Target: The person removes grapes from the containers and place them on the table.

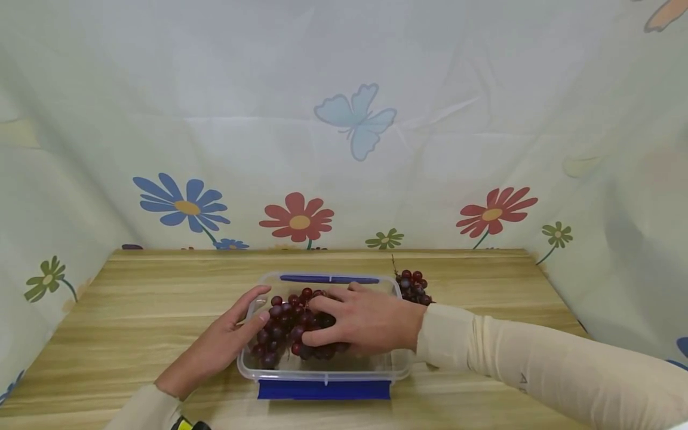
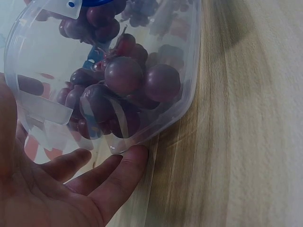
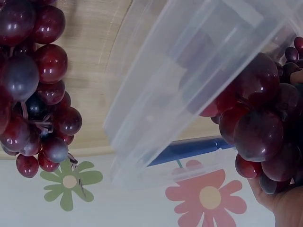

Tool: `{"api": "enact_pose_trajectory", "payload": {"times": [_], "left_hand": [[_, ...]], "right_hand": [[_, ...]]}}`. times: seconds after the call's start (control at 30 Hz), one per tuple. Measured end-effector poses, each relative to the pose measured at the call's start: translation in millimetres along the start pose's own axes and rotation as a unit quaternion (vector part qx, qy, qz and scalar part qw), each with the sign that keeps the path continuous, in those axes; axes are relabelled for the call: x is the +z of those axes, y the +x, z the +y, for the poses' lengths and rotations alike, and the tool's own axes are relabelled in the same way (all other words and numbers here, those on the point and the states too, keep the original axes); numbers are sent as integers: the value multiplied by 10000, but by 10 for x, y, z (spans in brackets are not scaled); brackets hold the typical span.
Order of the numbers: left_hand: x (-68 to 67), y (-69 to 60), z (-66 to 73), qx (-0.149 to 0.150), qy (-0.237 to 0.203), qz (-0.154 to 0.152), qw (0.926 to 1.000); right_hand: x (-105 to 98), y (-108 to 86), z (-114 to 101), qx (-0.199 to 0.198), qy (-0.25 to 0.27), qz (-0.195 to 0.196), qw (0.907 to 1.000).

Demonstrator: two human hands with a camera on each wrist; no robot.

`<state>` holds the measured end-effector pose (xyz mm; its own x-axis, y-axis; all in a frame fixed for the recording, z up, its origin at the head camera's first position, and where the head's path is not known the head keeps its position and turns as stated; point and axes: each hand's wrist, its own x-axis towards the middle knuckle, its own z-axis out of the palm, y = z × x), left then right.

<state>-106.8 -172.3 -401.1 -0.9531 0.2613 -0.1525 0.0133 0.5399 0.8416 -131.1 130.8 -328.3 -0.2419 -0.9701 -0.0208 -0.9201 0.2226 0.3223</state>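
A clear plastic box [image 1: 357,377] with blue latches stands on the table, with dark red grapes [image 1: 275,325] inside. The right hand [image 1: 365,319] reaches into it, fingers and thumb curled round a bunch; in the right wrist view the hand [image 3: 289,205] shows partly behind grapes [image 3: 259,135], beside the box wall [image 3: 156,90]. At the box's left side is the left hand [image 1: 212,346], thumb over the rim. The left wrist view has this hand [image 2: 71,194] with fingers extended, fingertips at a lower corner of the box [image 2: 189,90], grapes [image 2: 124,75] visible through the plastic.
Another bunch of grapes [image 1: 414,288] lies on the wooden table [image 1: 145,310] just right of the box, behind the right wrist; it hangs large in the right wrist view [image 3: 38,80]. A pale curtain [image 1: 242,131] with flowers and a butterfly surrounds the table's back and sides.
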Motion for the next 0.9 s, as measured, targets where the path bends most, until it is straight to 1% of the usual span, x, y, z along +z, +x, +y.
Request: {"api": "enact_pose_trajectory", "payload": {"times": [0.13, 0.23, 0.37, 0.53, 0.77, 0.9], "left_hand": [[4, -1, 0, -73, -39, -23, 10000], [6, 0, 2, -92, -80, -40, 9999], [1, 2, -1, -33, -23, -11, 10000], [4, -4, -3, 23, 75, 36, 10000], [13, 3, -23, 65, 87, 49, 9999], [13, 5, -47, 83, 67, 39, 9999]], "right_hand": [[-17, -21, 14, 24, 79, -58, 9999], [-38, -41, 30, 27, 42, -115, 9999], [-85, -71, 57, 26, -24, -143, 9999], [-152, -107, 87, 36, -111, -65, 9999], [-253, -156, 142, 9, -95, -75, 9999], [-320, -175, 174, -9, -208, -22, 9998]]}}
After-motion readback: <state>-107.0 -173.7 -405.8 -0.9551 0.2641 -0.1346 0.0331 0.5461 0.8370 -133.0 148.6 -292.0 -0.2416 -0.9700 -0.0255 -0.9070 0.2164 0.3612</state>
